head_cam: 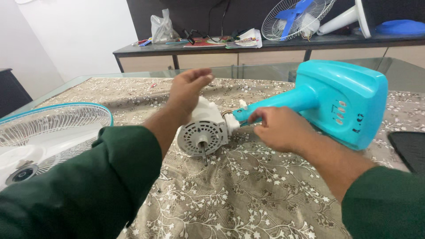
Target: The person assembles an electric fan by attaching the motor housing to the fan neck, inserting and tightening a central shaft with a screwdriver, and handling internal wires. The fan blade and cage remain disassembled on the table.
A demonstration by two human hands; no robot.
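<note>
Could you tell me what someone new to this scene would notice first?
The turquoise fan stand lying on the flowered tablecloth, right of centre, with its grey motor bare in the middle. The right hand grips the neck beside the motor while the left hand hovers open above it. A fan grille lies at far left.

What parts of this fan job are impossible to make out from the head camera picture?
- Back of the white motor: hidden behind the left hand.
- The joint where the motor meets the turquoise stand: covered by the right hand.
- What the right fingertips pinch: too small.
- Fan grille: cut off by the left edge and the sleeve.
- Buttons on the stand: too small.
</note>
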